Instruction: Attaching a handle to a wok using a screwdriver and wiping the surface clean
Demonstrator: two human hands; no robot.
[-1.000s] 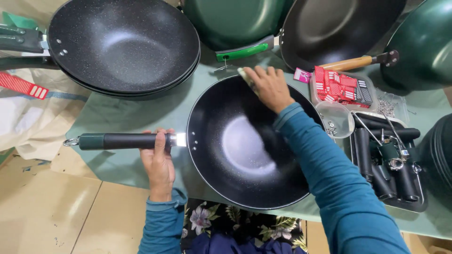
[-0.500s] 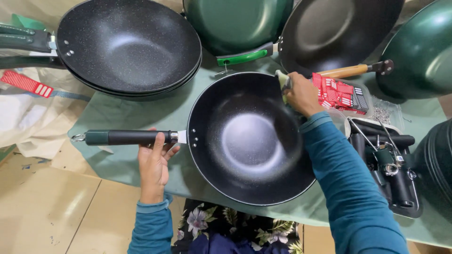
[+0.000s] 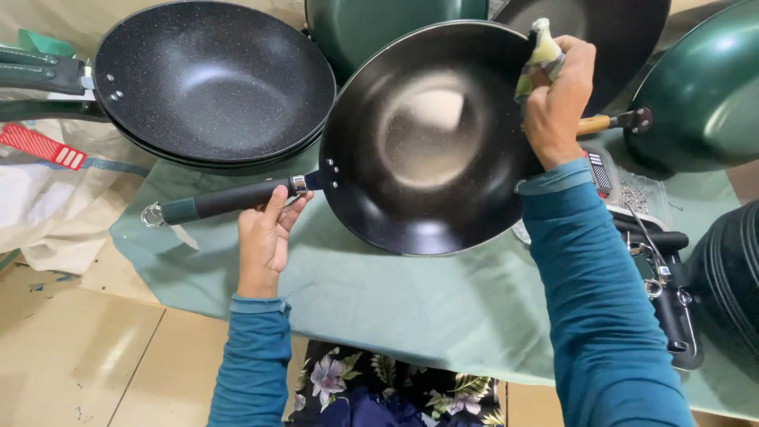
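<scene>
Under left hand (image 3: 265, 241) fingers: one black handle, gripped closed, of one black wok (image 3: 427, 138) tilted above green-clothed surface (image 3: 379, 300). Left of those fingers, one stack of speckled woks (image 3: 209, 83). Between right hand (image 3: 557, 99) fingers, pinched shut: one yellow-green cloth (image 3: 541, 55) against wok's rim.

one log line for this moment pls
left hand: holds wok handle | right hand: cloth at wok rim | wok: tilted up

The black wok (image 3: 431, 138) has been lifted and tilted upright. The right hand (image 3: 557, 99) moved from inside its bowl to the upper rim, now gripping a pale cloth (image 3: 544, 55).
</scene>
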